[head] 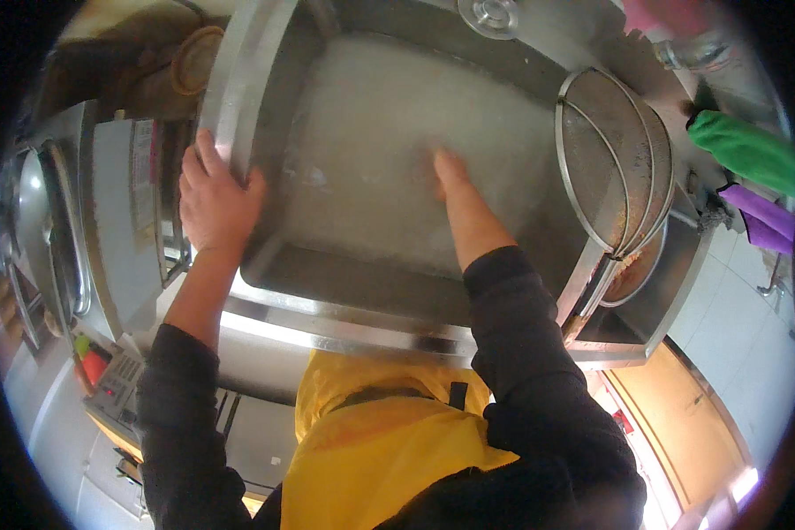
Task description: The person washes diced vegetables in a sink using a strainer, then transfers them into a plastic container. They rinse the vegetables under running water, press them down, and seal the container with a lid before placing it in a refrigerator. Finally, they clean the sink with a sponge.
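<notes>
A large stainless steel sink full of cloudy greyish water lies before me. My left hand grips the left rim, its thumb on the basin side and its fingers spread over the top and outer edge. Reaching into the middle of the basin, my right hand is partly under the water. Its fingers are mostly hidden there, so whether they hold anything cannot be seen. A round wire-mesh strainer leans at the sink's right side, with orange-brown bits stuck in its mesh near the handle.
Under the strainer, a round bowl stands in a second basin. A metal drain strainer sits at the far edge. Green cloth and purple cloth hang on the right. At left are a white box and metal lid-like cookware.
</notes>
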{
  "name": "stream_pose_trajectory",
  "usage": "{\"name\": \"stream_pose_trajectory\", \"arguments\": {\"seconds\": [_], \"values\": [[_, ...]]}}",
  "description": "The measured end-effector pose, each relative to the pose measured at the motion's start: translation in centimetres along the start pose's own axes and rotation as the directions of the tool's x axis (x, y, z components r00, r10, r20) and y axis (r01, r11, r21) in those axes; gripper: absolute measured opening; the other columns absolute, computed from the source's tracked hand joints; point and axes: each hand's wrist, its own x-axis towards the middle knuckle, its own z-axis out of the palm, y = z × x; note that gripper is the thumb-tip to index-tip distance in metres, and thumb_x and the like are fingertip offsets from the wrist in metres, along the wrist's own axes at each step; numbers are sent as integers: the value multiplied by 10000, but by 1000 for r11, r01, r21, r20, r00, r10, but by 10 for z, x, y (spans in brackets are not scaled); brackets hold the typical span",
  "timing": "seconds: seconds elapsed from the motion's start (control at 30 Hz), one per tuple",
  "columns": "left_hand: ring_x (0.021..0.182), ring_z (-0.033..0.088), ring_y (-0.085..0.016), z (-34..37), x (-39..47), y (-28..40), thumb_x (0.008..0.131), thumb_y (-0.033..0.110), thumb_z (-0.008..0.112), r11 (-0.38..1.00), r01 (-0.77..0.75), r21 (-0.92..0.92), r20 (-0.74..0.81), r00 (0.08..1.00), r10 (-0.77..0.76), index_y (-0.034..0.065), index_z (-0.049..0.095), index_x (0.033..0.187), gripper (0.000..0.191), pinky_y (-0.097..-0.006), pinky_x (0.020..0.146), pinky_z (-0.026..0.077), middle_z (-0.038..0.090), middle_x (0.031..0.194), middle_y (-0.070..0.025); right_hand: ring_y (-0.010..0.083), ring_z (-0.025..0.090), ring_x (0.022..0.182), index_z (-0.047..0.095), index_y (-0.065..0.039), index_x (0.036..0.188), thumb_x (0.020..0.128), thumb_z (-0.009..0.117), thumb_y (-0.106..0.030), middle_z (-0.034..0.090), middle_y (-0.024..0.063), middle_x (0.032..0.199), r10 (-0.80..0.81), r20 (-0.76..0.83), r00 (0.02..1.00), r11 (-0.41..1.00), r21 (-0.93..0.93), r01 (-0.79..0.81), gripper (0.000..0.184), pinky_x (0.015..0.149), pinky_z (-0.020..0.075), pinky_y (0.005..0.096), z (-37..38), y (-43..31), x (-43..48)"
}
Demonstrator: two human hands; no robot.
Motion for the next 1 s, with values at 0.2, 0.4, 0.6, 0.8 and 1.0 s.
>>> {"name": "stream_pose_trajectory", "arguments": {"seconds": [0.2,0.4,0.6,0.8,1.0], "values": [[1158,552,-396,5,-2,-1,783,367,717,1000,-13,-5,-41,999,13,77,304,1497,875,-476,916,516,468,1354,-213,279,625,1031,601,-75,1221,970,529,-246,633,114,1182,79,266,961,905,384,-181,312,852,528,465,5,8,2],[1161,549,-395,4,-3,1,799,382,712,1000,2,9,-19,1000,-2,83,301,1501,867,-472,923,513,468,1356,-208,286,631,1021,596,-86,1223,1016,470,-256,643,117,1152,125,262,957,931,303,-204,296,843,535,459,8,7,6],[1165,548,-393,5,-2,-1,807,385,708,999,14,37,-21,1000,-13,87,297,1504,862,-472,927,511,464,1368,-200,294,626,1069,577,-83,1264,1017,469,-258,640,125,1188,63,303,951,955,257,-145,321,874,526,465,7,5,3],[1194,550,-390,9,-2,-4,828,399,694,1000,12,18,-38,999,-12,107,282,1523,860,-487,933,512,481,1373,-189,287,638,1036,590,-64,1222,985,521,-186,640,139,1177,129,313,941,870,420,-259,275,859,548,441,8,13,8],[1180,539,-391,10,-2,-4,815,393,702,1000,11,9,-31,999,-11,94,298,1508,856,-476,934,502,456,1381,-189,279,632,1042,604,-55,1189,955,570,-130,633,132,1165,90,272,958,879,431,-205,249,888,550,418,10,6,-3]]}}
